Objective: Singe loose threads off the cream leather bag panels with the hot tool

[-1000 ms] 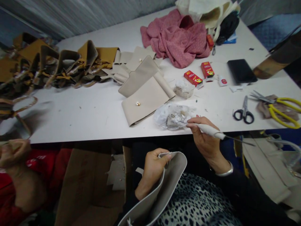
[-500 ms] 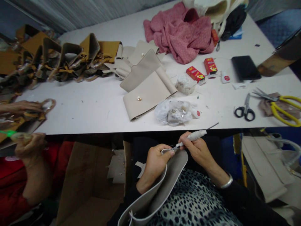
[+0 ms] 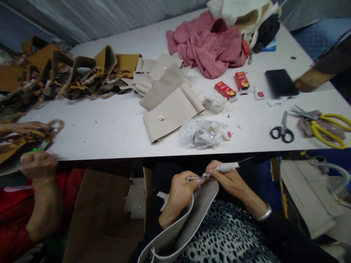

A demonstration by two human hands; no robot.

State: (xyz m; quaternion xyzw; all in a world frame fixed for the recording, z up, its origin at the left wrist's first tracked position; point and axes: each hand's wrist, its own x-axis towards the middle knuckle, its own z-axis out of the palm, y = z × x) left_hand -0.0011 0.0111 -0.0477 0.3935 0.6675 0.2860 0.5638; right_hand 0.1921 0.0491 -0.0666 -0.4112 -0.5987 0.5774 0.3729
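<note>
My left hand [image 3: 179, 191] is closed on the upper edge of a folded cream leather piece [image 3: 186, 223] that rests in my lap. My right hand [image 3: 229, 179] grips a white-handled pointed tool [image 3: 225, 168], its tip touching the leather's edge right by my left thumb. A thin wire runs from the tool's back end up to the right. Both hands are below the near edge of the white table [image 3: 109, 128].
On the table lie cream leather flaps [image 3: 170, 109], a plastic bag of small metal parts [image 3: 201, 133], two red boxes [image 3: 226, 89], black scissors [image 3: 282, 129], yellow-handled shears [image 3: 329, 126], a phone [image 3: 281, 82] and pink cloth [image 3: 211, 44]. A co-worker's hands [image 3: 38, 166] handle tan bags [image 3: 68, 71] at left.
My right hand came back from the plastic bag on the table down to my lap and set the tool's tip against the leather edge. The co-worker's hands shifted at left.
</note>
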